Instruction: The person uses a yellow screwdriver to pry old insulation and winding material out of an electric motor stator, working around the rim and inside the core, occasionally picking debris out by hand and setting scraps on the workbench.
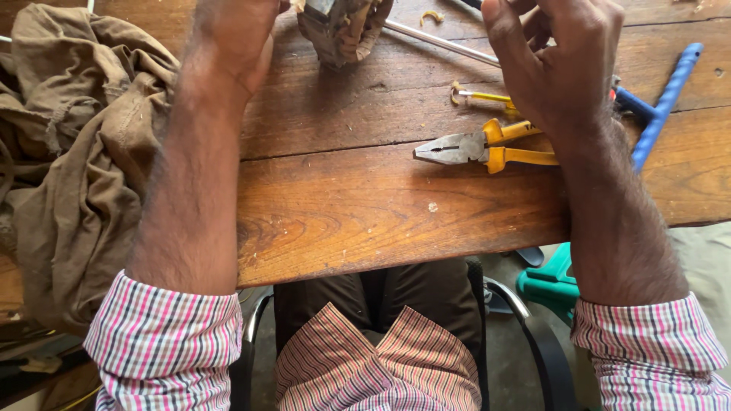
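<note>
My left hand (228,38) reaches to the top edge of the view, where its fingers are cut off. It is right beside a worn brown lump-shaped object (344,30) on the wooden table (365,205). Whether it grips that object I cannot tell. My right hand (552,65) hovers over the table's right side with its fingers curled inward and the palm hidden. Just below and left of it lie pliers with yellow handles (476,146) and a small yellow-handled tool (480,96).
A crumpled brown cloth (72,152) covers the table's left end. A thin metal rod (442,42) runs across the top. A blue-handled tool (664,99) lies at the right. Below the table edge are my lap, black chair arms (533,335) and a green object (552,283).
</note>
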Available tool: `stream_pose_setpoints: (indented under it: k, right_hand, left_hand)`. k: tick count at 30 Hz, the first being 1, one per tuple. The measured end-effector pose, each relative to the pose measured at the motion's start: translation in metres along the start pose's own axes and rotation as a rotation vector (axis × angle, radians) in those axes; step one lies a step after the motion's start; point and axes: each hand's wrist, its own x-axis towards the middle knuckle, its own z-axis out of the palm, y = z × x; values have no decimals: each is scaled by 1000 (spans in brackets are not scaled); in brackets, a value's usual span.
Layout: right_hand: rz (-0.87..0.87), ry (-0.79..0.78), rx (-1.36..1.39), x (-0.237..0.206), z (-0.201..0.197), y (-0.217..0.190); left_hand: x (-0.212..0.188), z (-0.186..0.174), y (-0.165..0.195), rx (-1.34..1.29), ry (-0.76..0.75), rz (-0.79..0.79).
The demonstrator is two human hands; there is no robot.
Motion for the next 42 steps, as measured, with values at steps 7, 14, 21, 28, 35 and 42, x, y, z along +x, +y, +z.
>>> stream_pose_setpoints:
  k: [7, 14, 21, 28, 35, 42]
  right_hand:
    - [31, -9, -9, 5, -3, -6]
    - [136, -17, 4, 10, -6, -13]
    - [197, -17, 20, 4, -2, -5]
    - [201, -12, 14, -2, -1, 2]
    - [208, -22, 25, -4, 1, 2]
    - [193, -47, 6, 1, 4, -2]
  left_hand:
    - [1, 10, 3, 208, 38, 98]
    - [-3, 40, 12, 379, -182, 297]
    - [-9, 55, 16, 644, -260, 515]
    - [-12, 49, 26, 647, -490, 861]
    - [-13, 28, 38, 964, -548, 452]
    - [-23, 13, 53, 965, -600, 435]
